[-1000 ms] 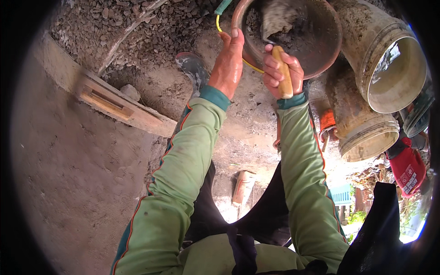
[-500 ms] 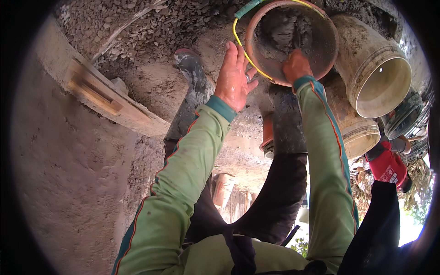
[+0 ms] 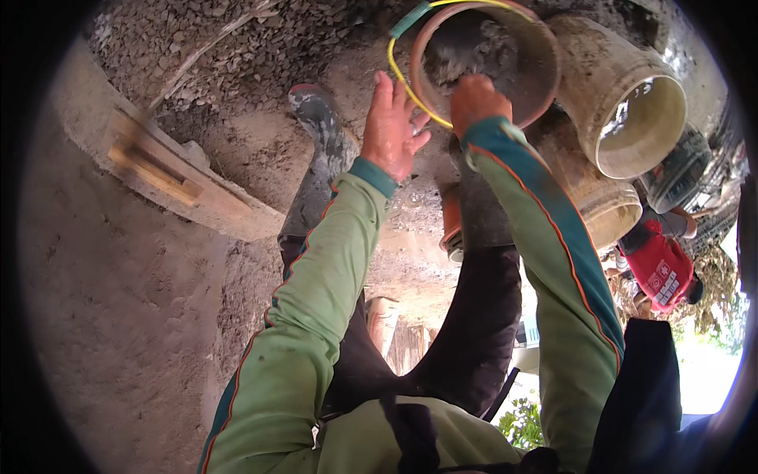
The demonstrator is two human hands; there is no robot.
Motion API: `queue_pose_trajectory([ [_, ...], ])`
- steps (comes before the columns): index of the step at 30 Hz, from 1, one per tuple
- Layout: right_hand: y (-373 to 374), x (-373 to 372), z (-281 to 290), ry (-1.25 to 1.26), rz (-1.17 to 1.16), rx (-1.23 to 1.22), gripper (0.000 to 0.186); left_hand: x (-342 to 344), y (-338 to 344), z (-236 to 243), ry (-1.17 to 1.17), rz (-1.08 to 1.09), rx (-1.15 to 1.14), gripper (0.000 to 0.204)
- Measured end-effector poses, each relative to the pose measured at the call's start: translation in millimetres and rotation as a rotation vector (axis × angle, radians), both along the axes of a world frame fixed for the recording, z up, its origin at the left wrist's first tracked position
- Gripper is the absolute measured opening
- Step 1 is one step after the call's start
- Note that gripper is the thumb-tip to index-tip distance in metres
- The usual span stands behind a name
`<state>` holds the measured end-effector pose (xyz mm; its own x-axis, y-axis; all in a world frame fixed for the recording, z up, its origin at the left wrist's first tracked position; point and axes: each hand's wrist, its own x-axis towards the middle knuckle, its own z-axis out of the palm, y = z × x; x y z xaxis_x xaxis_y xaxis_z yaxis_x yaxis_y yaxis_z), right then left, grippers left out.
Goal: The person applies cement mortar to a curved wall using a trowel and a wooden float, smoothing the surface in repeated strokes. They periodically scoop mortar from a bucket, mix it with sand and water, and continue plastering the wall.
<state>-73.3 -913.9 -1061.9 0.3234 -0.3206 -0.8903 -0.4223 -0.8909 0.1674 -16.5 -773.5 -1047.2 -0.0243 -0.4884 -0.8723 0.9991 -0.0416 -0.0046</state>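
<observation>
A reddish-brown bucket (image 3: 549,83) with wet grey mortar (image 3: 474,43) inside stands at the top of the view. Its yellow wire handle (image 3: 392,59), with a green grip sleeve (image 3: 410,20), hangs over the left side. My right hand (image 3: 479,103) is closed at the bucket's near rim, over the opening; whatever it holds is hidden behind the fist. My left hand (image 3: 388,130) is open beside the handle, palm turned toward the bucket and fingers spread, holding nothing. It looks wet, and a ring shows on one finger.
Dirty pale buckets (image 3: 632,103) lie on their sides at the right, near a dark container (image 3: 677,170). Gravel (image 3: 213,59) covers the far left. A long board (image 3: 189,178) edges the smooth mortar-coloured surface (image 3: 134,300). A person in a red shirt (image 3: 662,265) is at the far right.
My right fist has moved left and slightly up across the bucket, and the forearm has turned. My left hand stays open beside the handle. The whole view has shifted a little.
</observation>
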Motion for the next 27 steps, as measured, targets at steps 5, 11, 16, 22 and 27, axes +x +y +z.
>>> queue_pose_trajectory([
  [5, -57.4, -84.3, 43.4, -0.083, -0.479, 0.118, 0.026, 0.6, 6.9, -1.9, -0.372, -0.081, 0.311, 0.095],
  [11, -131.9, -76.4, -58.5, -0.177, -0.078, 0.394, 0.026, 20.2, -7.4, -12.2, -0.560, -0.314, 0.092, 0.087],
  [16, -58.0, 32.4, -32.5, -0.131, -0.388, -0.025, 0.023, 13.1, 4.1, -23.1, -0.758, -0.523, 0.267, 0.045],
  [22, -3.2, -36.7, 16.7, -0.145, -0.323, 0.235, 0.025, -30.8, 56.6, -26.5, -0.505, -0.887, 0.321, 0.030],
  [27, -34.1, -135.8, -3.5, -0.321, -0.587, 0.007, 0.028, -29.9, 47.0, -27.8, -1.095, -0.815, 0.493, 0.050],
])
